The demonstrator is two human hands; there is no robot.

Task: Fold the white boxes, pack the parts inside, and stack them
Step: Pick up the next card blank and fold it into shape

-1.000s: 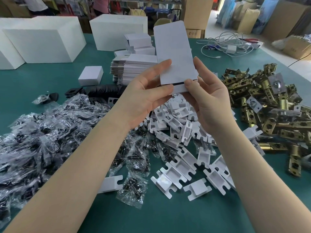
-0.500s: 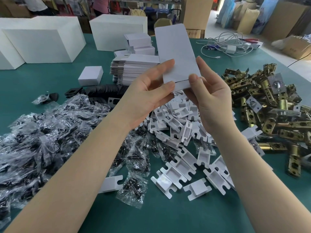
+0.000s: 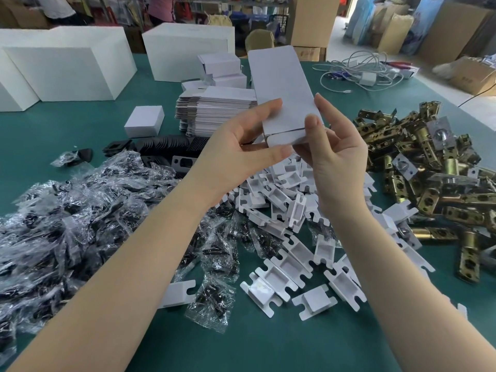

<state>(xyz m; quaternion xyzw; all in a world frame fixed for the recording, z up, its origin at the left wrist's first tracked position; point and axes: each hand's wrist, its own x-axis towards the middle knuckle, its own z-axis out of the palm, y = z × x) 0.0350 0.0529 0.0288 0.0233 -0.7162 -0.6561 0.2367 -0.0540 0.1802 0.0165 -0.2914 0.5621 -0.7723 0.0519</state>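
Both hands are holding one flat, unfolded white box blank (image 3: pixel 281 87) up above the green table (image 3: pixel 268 345), its long panel standing tilted away from the camera. The left hand (image 3: pixel 236 157) is gripping the blank's lower left edge, its fingers (image 3: pixel 264 110) lying extended along the near face and its thumb (image 3: pixel 273 154) reaching under the bottom flap. The right hand (image 3: pixel 338 162) is pinching the lower right corner, thumb (image 3: pixel 312 124) pressing on the near face and fingers behind the card.

Directly behind the blank, a stack of flat box blanks (image 3: pixel 214 108) is sitting on the table, with a few folded small boxes (image 3: pixel 222 68) piled just beyond it. Left of that stack, one closed small white box (image 3: pixel 145 122) is resting alone. Below the held blank, a heap of white plastic inserts (image 3: pixel 290 224) is spreading across the table. Right of the blank, a pile of brass door latches (image 3: pixel 429 170) is lying tangled. Left of the inserts, clear bags of black screws (image 3: pixel 80 210) are covering the table. Black plates (image 3: pixel 171 145) are lining up between the bags and the stack. Large white cartons (image 3: pixel 69 68) are standing far left of the stack, and white cables (image 3: pixel 359 73) are lying coiled far right.
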